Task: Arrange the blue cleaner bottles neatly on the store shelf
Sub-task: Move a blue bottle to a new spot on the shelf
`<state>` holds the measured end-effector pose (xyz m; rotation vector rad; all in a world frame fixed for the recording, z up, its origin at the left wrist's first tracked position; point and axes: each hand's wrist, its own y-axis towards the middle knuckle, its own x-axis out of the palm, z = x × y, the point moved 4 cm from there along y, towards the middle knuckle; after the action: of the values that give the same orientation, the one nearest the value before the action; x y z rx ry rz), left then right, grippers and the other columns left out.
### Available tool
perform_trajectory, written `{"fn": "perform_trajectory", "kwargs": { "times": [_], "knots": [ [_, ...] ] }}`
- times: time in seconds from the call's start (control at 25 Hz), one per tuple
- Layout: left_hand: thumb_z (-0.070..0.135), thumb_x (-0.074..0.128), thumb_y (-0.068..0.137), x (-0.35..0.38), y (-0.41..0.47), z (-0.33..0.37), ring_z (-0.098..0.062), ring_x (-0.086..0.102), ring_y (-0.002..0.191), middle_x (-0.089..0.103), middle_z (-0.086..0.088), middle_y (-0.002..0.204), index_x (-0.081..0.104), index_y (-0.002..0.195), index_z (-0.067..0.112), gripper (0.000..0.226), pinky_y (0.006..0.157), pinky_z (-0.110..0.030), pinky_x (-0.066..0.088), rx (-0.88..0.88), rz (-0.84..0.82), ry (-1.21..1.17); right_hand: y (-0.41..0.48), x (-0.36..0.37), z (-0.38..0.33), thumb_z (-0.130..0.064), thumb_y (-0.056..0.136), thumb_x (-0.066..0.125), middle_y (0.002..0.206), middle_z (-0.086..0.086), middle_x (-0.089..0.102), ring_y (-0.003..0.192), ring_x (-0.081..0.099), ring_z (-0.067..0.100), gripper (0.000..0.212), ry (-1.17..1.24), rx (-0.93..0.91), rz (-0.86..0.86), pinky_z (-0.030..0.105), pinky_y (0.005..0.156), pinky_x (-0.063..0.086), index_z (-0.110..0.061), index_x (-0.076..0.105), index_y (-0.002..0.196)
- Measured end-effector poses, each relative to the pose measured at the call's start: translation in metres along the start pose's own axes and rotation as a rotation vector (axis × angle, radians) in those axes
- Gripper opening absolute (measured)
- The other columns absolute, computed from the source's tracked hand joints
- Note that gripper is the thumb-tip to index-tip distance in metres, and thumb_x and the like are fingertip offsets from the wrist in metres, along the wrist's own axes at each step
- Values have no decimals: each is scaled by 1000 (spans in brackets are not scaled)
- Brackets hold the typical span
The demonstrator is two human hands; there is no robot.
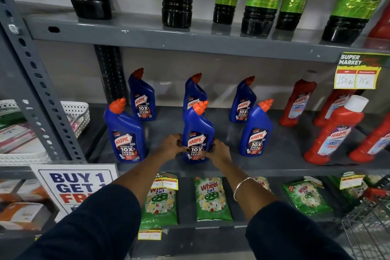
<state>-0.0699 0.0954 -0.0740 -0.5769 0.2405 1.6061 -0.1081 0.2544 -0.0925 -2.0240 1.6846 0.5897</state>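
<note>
Several blue cleaner bottles with orange caps stand upright on the grey middle shelf (274,167) in two rows. The front middle bottle (197,126) is gripped low down from both sides: my left hand (172,146) on its left, my right hand (219,150) on its right. The front left bottle (124,133) and the front right bottle (256,133) stand free. Behind them are the back left bottle (142,99), the back middle bottle (194,93), partly hidden by the held one, and the back right bottle (242,103).
Red cleaner bottles (333,131) fill the shelf's right end. Dark bottles with green labels (261,0) stand on the shelf above. Green detergent packs (212,198) lie below. A "buy 1 get 1" sign (73,186) hangs at the left, a wire cart (367,221) at lower right.
</note>
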Motion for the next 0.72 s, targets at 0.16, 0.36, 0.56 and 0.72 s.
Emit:
{"fn": "perform_trajectory", "kwargs": {
  "times": [0.16,0.36,0.56,0.72],
  "knots": [
    [3,63,82,-1,1,1,-22,56,92,62,-21,118,51,120,0,40,60,-21,46,16,19,14,2,1,-2,-12,69,77,115,14,66,105,62,27,48,-7,-2,-7,31,84,49,-3,56,111],
    [24,73,74,-12,-7,-10,-21,57,87,62,-11,100,51,95,12,33,72,-33,46,34,173,163,-4,-10,8,-17,65,81,126,13,59,115,57,28,70,39,29,-44,39,95,50,-5,46,125],
    [30,70,76,0,-44,34,-20,54,80,56,-6,88,54,79,9,25,67,-34,49,621,573,666,-14,-87,48,-21,72,75,111,19,65,105,60,35,40,-11,161,308,41,88,50,-5,57,104],
    [25,71,73,75,-33,79,-26,62,75,63,-9,85,59,79,9,21,64,-34,54,803,365,757,-6,-146,87,-14,70,76,110,22,63,100,61,33,40,31,157,410,30,74,43,-3,53,101]
  ]
}}
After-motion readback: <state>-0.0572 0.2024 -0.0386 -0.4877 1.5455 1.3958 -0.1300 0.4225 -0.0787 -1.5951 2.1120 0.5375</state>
